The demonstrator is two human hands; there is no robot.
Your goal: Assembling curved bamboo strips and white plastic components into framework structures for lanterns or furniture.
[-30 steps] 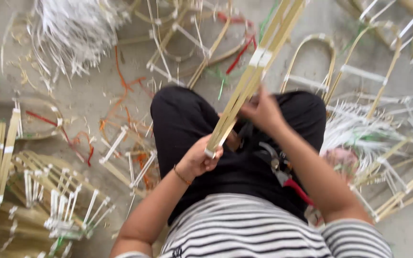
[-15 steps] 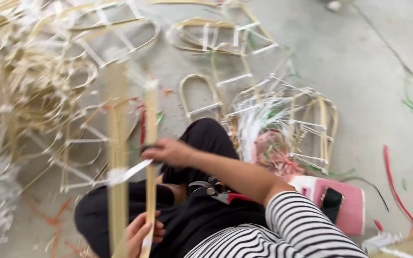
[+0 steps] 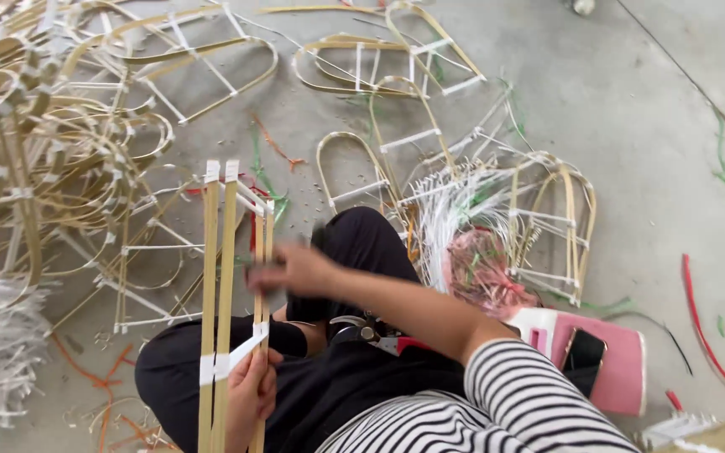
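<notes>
I sit on the floor in black trousers and a striped top. My left hand (image 3: 249, 394) grips a flat frame of long bamboo strips (image 3: 218, 277) low down, beside a white binding band (image 3: 226, 362). The frame stands nearly upright over my left knee, with white bands at its top as well. My right hand (image 3: 294, 268) reaches across my lap and is closed on the thinner strips at the frame's right side; it is blurred.
Scissors with red handles (image 3: 371, 334) lie on my lap. A pink stool (image 3: 627, 373) with a black phone (image 3: 582, 352) stands at the right. Bent bamboo hoops (image 3: 60, 159) are piled at the left and lie ahead (image 3: 404, 126). White strips (image 3: 451, 210) are bundled beside my knee.
The view has swung from the left pile towards the stool. The bamboo frame went from tilted to nearly upright, and my right hand slid down along its strips.
</notes>
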